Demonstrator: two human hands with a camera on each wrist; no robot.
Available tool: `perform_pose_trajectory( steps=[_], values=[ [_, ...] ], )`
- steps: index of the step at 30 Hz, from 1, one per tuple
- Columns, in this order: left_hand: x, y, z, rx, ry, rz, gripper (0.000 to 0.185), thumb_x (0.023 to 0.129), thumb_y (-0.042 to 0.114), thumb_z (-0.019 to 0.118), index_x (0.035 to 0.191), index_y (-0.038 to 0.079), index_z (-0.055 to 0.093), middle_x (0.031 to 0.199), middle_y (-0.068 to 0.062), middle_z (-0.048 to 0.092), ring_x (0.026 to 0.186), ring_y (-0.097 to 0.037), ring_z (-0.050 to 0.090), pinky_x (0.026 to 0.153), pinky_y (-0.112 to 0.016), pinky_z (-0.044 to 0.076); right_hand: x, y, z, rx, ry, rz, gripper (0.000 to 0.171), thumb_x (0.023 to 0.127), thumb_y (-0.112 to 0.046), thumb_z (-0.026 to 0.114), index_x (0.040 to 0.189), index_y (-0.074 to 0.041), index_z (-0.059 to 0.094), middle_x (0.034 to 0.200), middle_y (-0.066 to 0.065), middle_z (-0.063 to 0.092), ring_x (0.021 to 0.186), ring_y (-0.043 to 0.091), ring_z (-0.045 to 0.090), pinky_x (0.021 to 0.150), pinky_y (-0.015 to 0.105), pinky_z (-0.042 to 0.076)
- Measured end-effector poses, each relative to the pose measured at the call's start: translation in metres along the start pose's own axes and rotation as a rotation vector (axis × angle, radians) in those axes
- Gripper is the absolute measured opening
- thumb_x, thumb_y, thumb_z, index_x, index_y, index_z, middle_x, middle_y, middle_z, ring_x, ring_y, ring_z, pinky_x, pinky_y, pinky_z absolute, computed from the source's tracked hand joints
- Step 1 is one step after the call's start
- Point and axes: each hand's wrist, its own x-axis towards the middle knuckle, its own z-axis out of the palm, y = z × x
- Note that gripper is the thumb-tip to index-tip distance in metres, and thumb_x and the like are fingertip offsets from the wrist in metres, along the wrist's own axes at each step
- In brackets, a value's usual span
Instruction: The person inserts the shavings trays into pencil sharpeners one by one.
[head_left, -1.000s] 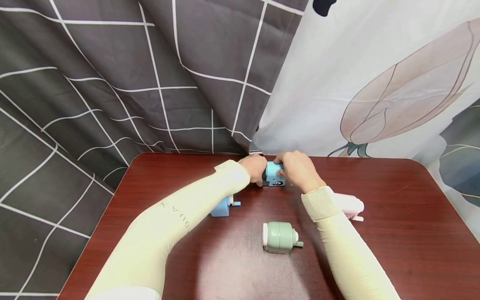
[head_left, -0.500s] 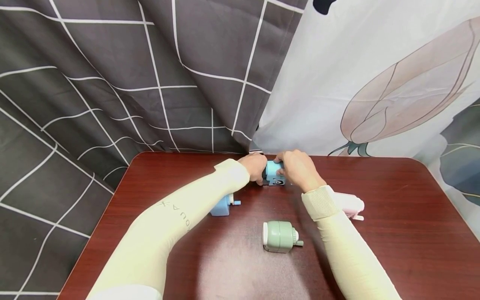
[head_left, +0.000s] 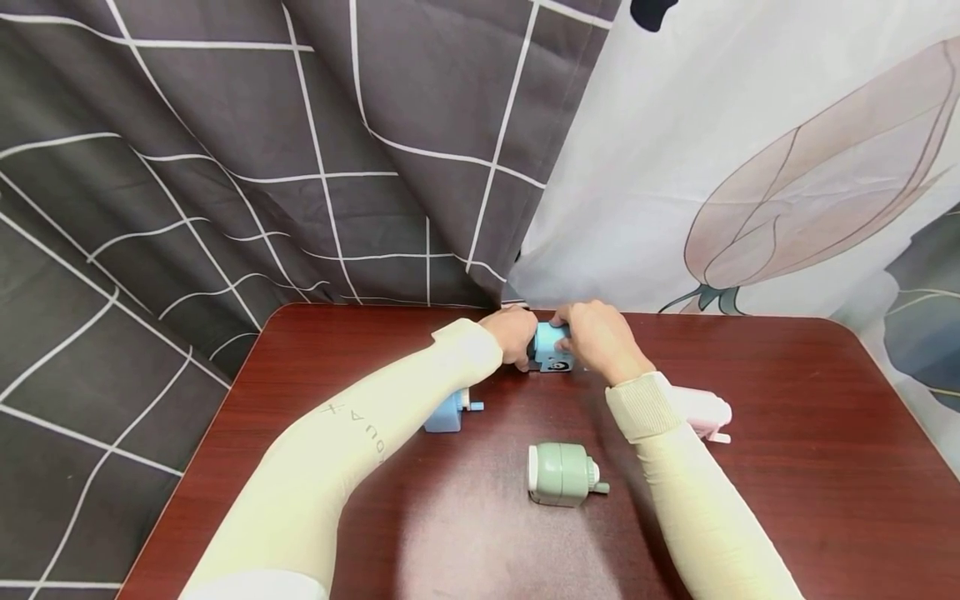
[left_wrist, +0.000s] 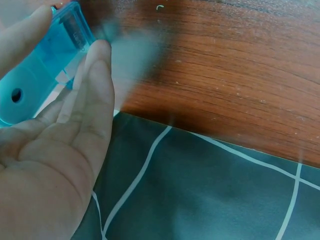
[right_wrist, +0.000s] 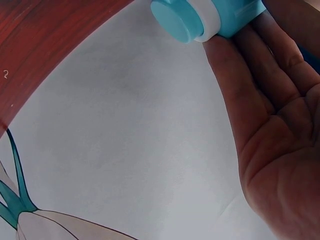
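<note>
Almost nothing has moved since a second ago: both hands stay at the far edge of the table [head_left: 787, 467], on the same blue sharpener [head_left: 551, 350], with only a slight shift of the view. The left hand [head_left: 512, 333] grasps the sharpener's left end; in the left wrist view its fingers [left_wrist: 95, 75] curl against the clear blue drawer [left_wrist: 47, 65]. The right hand [head_left: 596, 337] grasps the right end, with its fingers [right_wrist: 250, 55] lying along the body beside a round blue and white cap [right_wrist: 185, 20]. The sharpener sits near the curtains, between the two hands. Nearer the person, a green sharpener [head_left: 562, 473] lies mid-table, a second blue sharpener [head_left: 448, 412] shows beside the left sleeve, and a pink one [head_left: 701, 412] beside the right sleeve.
</note>
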Motion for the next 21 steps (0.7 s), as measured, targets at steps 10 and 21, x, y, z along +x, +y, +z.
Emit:
perform_pose_trajectory(
  steps=[10, 21],
  values=[
    [0.0011, 0.0006, -0.0011, -0.009, -0.006, 0.002, 0.034, 0.082, 0.023, 0.085, 0.107, 0.007, 0.07, 0.098, -0.001, 0.068, 0.087, -0.016, 0.055, 0.08, -0.025, 0.048, -0.0003, 0.0005, -0.0004, -0.002, 0.007, -0.01, 0.029, 0.08, -0.01, 0.085, 0.106, -0.002, 0.075, 0.098, 0.016, 0.074, 0.087, 0.036, 0.068, 0.078, 0.049, 0.054],
    [0.0003, 0.0021, -0.0024, -0.019, -0.01, -0.014, 0.032, 0.081, 0.023, 0.086, 0.106, 0.008, 0.071, 0.096, 0.0, 0.068, 0.089, -0.015, 0.056, 0.08, -0.025, 0.048, -0.0002, 0.0006, 0.0002, -0.003, 0.006, -0.011, 0.029, 0.08, -0.01, 0.085, 0.106, -0.002, 0.075, 0.098, 0.016, 0.074, 0.087, 0.036, 0.068, 0.077, 0.049, 0.054]
  ],
)
